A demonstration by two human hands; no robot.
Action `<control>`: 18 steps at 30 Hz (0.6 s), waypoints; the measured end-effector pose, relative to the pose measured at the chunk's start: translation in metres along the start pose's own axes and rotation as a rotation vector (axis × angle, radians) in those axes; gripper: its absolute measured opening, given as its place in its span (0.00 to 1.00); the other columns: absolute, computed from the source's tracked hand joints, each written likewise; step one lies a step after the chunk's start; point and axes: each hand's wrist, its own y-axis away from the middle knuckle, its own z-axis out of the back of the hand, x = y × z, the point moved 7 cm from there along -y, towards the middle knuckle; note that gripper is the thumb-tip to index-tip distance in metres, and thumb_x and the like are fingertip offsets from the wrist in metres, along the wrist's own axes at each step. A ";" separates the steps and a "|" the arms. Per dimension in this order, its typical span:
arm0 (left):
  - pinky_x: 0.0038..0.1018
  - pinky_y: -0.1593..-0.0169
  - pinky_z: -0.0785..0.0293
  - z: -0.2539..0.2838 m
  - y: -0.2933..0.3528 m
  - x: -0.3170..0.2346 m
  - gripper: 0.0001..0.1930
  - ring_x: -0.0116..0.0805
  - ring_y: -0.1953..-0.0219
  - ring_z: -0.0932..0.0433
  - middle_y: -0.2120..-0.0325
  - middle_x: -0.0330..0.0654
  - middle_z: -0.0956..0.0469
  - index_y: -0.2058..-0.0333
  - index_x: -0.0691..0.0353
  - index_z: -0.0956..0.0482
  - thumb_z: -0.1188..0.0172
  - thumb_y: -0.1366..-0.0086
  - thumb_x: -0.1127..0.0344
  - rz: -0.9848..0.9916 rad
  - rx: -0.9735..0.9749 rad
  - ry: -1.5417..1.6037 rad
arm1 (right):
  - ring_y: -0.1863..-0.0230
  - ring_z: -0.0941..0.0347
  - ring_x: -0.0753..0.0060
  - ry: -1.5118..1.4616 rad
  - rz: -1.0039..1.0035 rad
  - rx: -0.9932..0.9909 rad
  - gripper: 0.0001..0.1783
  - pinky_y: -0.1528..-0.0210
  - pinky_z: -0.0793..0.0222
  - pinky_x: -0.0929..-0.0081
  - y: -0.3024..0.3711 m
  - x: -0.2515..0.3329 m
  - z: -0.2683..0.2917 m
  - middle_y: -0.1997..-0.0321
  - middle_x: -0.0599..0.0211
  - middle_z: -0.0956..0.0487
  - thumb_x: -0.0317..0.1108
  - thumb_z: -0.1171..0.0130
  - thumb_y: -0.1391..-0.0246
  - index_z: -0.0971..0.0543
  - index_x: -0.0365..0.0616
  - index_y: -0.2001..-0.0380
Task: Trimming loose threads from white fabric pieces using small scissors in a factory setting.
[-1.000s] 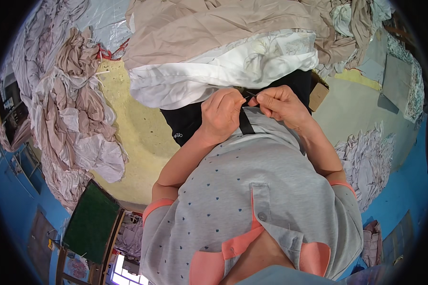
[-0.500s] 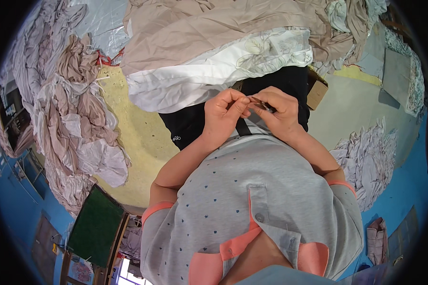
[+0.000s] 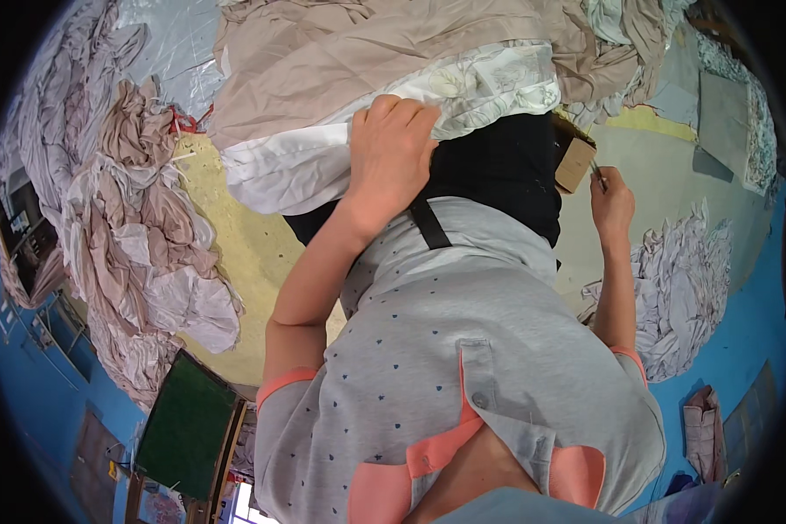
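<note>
My left hand (image 3: 393, 153) is curled, back upward, over the white cloth (image 3: 301, 166) across my lap. Its fingertips are hidden, and they appear to grip the cloth's edge. Joined to this white border is a large beige fabric (image 3: 367, 61) that spreads away from me. Off to the right, my right hand (image 3: 613, 205) is closed around a slim dark metal tool (image 3: 599, 177), which looks like thread snips. The tool's tip points toward an open cardboard box (image 3: 575, 166) just left of that hand.
Crumpled beige and white cloth (image 3: 140, 236) lies heaped along the left. A ruffled pale pile (image 3: 686, 284) sits beyond my right forearm. Clear plastic sheeting (image 3: 179, 52) covers the far left, and a green board (image 3: 186, 424) stands at lower left.
My hands were together over my lap, fingers pinched around the small dark tool. Now the right hand has swung right with it, beside the box, while the left has moved forward onto the white cloth.
</note>
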 end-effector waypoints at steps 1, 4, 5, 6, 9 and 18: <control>0.37 0.58 0.33 -0.010 -0.004 0.004 0.09 0.40 0.60 0.28 0.69 0.38 0.23 0.68 0.57 0.19 0.35 0.52 0.70 -0.005 0.122 -0.066 | 0.77 0.27 0.72 -0.003 0.001 -0.002 0.04 0.73 0.34 0.76 0.002 -0.006 -0.002 0.78 0.61 0.24 0.26 0.41 0.48 0.22 0.38 0.68; 0.37 0.63 0.32 -0.022 -0.009 0.024 0.06 0.43 0.69 0.25 0.77 0.42 0.22 0.72 0.59 0.18 0.37 0.49 0.67 0.092 0.208 0.045 | 0.76 0.35 0.88 0.018 -0.124 0.093 0.06 0.76 0.42 0.84 0.010 0.012 0.000 0.78 0.78 0.27 0.26 0.45 0.44 0.21 0.37 0.64; 0.37 0.63 0.32 -0.021 -0.009 0.025 0.06 0.43 0.69 0.25 0.77 0.42 0.22 0.72 0.59 0.18 0.37 0.49 0.67 0.086 0.213 0.046 | 0.76 0.36 0.88 -0.410 -0.024 0.095 0.07 0.75 0.42 0.84 0.013 0.035 -0.002 0.78 0.78 0.27 0.26 0.45 0.44 0.21 0.37 0.63; 0.31 0.68 0.35 -0.023 -0.006 0.034 0.06 0.34 0.75 0.30 0.81 0.39 0.26 0.74 0.63 0.20 0.38 0.46 0.67 0.216 0.272 0.252 | 0.76 0.36 0.88 -0.836 0.080 0.089 0.08 0.74 0.42 0.85 0.018 0.062 0.002 0.77 0.78 0.27 0.27 0.45 0.44 0.20 0.38 0.62; 0.23 0.75 0.40 -0.028 -0.001 0.041 0.10 0.21 0.80 0.38 0.85 0.34 0.31 0.76 0.67 0.22 0.39 0.42 0.66 0.403 0.356 0.534 | 0.74 0.33 0.88 -1.097 0.031 0.368 0.08 0.68 0.36 0.87 0.028 0.149 0.002 0.71 0.76 0.23 0.27 0.44 0.44 0.20 0.38 0.62; 0.22 0.77 0.39 -0.021 0.013 0.032 0.12 0.19 0.81 0.36 0.87 0.37 0.29 0.75 0.70 0.22 0.40 0.42 0.64 0.495 0.269 0.778 | 0.75 0.38 0.91 -1.218 0.049 0.553 0.07 0.72 0.41 0.88 0.026 0.218 -0.022 0.78 0.80 0.27 0.30 0.36 0.51 0.22 0.37 0.73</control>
